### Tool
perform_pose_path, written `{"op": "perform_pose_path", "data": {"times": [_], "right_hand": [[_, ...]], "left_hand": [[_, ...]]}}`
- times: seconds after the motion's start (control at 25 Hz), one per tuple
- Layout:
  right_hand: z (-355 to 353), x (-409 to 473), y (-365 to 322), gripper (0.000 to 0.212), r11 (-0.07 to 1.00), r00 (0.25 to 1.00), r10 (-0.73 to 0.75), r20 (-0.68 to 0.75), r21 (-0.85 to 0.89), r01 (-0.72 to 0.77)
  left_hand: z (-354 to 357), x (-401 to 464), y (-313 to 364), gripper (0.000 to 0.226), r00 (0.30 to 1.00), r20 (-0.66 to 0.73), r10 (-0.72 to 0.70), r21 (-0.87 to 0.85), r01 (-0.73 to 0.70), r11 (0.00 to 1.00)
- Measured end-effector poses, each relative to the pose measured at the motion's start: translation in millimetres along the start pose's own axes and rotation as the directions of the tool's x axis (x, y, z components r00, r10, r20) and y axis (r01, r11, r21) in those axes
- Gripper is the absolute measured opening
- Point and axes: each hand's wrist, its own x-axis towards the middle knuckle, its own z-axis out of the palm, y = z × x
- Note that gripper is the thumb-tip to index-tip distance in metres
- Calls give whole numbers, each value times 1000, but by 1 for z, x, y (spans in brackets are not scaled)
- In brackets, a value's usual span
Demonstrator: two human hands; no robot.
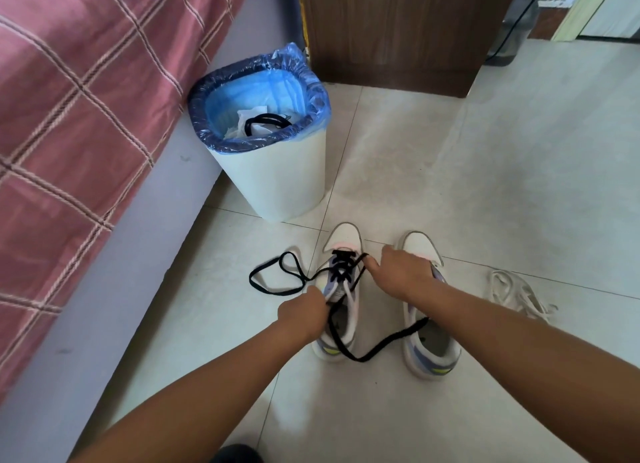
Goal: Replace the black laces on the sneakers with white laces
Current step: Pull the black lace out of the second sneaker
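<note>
Left to right: my left hand (304,312) pinches the limp black lace (341,270) beside the left sneaker (341,289); my right hand (398,268) pinches it near the eyelets. I judge it soft: grip close. White laces (516,294) lie right.

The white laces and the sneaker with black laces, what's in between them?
The other sneaker, already unlaced, with the right hand above it, seen in the head view.
</note>
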Motion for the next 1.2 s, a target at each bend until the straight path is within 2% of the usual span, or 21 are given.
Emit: {"op": "perform_pose_path", "data": {"times": [0.12, 0.2, 0.28, 0.32, 0.36, 0.4, 0.44, 0.48, 0.52, 0.56, 0.6, 0.64, 0.68, 0.76, 0.8, 0.88, 1.0, 1.04, 1.08, 1.16, 1.2], "right_hand": [[1, -5, -13, 54, 882, 966, -44, 255, 463, -83], [7, -11, -14, 44, 812, 910, -124, 395, 568, -136], [11, -12, -13, 32, 820, 914, -200, 353, 571, -42], [6, -8, -9, 28, 877, 937, -215, 274, 477, 62], [-3, -3, -2, 24, 948, 962, -219, 166, 269, 169], [-15, 6, 5, 19, 971, 972, -233, 25, -39, 234], [-30, 13, 12, 19, 927, 959, -267, -92, -298, 229], [-43, 15, 19, 23, 870, 940, -297, -170, -454, 193], [-51, 15, 23, 27, 844, 925, -302, -231, -516, 146], [-51, 13, 21, 33, 890, 933, -243, -265, -444, 106], [-47, 6, 15, 41, 961, 960, -161, -231, -257, 99], [-36, -1, 6, 49, 997, 991, -75, -108, 23, 78], [-22, -10, -3, 54, 961, 995, -45, 84, 277, 21], [0, -25, -16, 52, 852, 937, -117, 330, 518, -77], [9, -26, -16, 46, 839, 927, -165, 336, 542, -47], [12, -15, -16, 38, 876, 959, -190, 209, 478, 70], [-10, 13, -7, 39, 884, 997, -64, -45, 461, 78], [-24, 23, 3, 38, 837, 993, 49, -111, 547, 20], [-40, 32, 17, 37, 730, 975, 181, -132, 682, -43], [-68, 43, 44, 33, 370, 909, 406, -96, 926, -68], [-73, 44, 51, 31, 249, 887, 456, -79, 968, -42]], "left_hand": [[0, -1, -1, 21, 1000, -21, 20, -1, -20, 1000], [1, -1, -1, 21, 999, -20, 35, -10, -35, 999], [-1, -2, -2, 22, 999, -15, 42, -22, -42, 999], [-1, -2, -3, 23, 999, -12, 49, -35, -49, 998], [-1, -2, -3, 25, 998, -8, 55, -47, -56, 997], [-2, -3, -3, 26, 998, -7, 60, -52, -60, 997], [-2, -3, -3, 27, 998, -8, 60, -54, -60, 997], [-2, -3, -3, 27, 998, -7, 58, -59, -58, 997], [-2, -3, -2, 27, 998, -4, 56, -65, -57, 996], [-3, -4, -1, 27, 998, 2, 55, -66, -55, 996], [-3, -4, 0, 26, 999, 7, 52, -66, -51, 997], [-4, -3, 0, 27, 999, 9, 49, -65, -48, 997], [-4, -3, 1, 27, 999, 8, 46, -65, -45, 997], [-5, -4, 1, 27, 999, 7, 38, -62, -37, 997], [-6, -4, 1, 28, 999, 6, 35, -59, -34, 998], [-6, -5, 1, 29, 999, 16, 35, -65, -34, 997], [-7, -6, 3, 30, 999, 27, 33, -108, -30, 994], [-7, -6, 3, 30, 999, 27, 35, -117, -32, 993], [-7, -6, 3, 30, 999, 24, 41, -118, -37, 992], [-6, -5, 2, 31, 997, 25, 75, -76, -73, 994], [-5, -4, 1, 32, 994, 34, 104, -30, -103, 994]]}}
